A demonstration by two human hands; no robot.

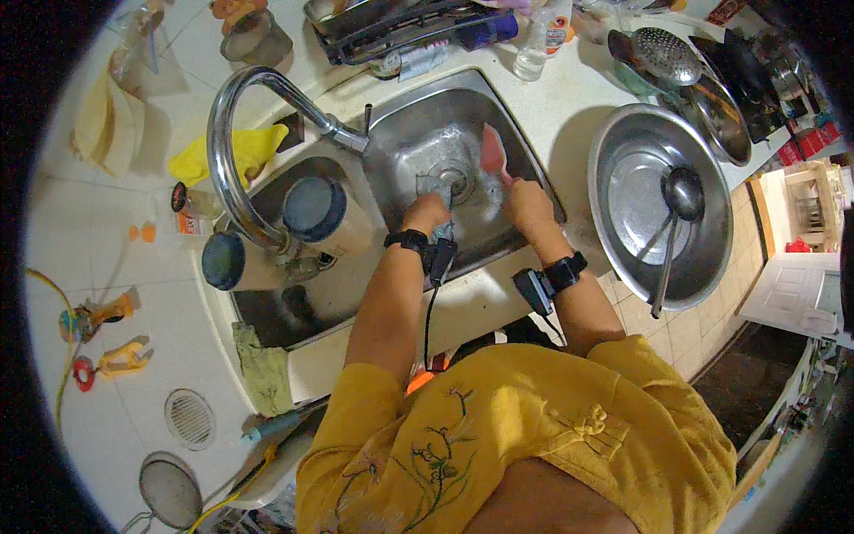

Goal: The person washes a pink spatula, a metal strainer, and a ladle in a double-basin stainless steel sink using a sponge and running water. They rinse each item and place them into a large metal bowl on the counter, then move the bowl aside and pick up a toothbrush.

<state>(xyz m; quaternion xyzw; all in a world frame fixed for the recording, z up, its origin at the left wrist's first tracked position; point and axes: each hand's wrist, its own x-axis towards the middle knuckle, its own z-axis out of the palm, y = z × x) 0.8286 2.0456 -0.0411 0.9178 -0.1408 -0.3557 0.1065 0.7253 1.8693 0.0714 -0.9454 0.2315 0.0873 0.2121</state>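
Note:
Over the right basin of a stainless steel sink (403, 143), my right hand (532, 208) grips the handle of a spatula (493, 151). Its broad pinkish-red blade points away from me. My left hand (425, 215) is closed on a wet bluish-grey cloth (434, 187), which hangs near the metal drain (456, 179). The cloth and the spatula are apart. From the left, a chrome gooseneck faucet (230, 107) arches over, its spout end by the basin's left rim. Whether water is flowing I cannot tell.
In the left basin stands a container with a dark blue lid (315, 208); a second lidded container (223, 261) is by its left edge. A large metal bowl (610, 260) holding a ladle (684, 193) sits at right. A clear bottle (532, 57) stands behind the sink, a yellow cloth (230, 152) left.

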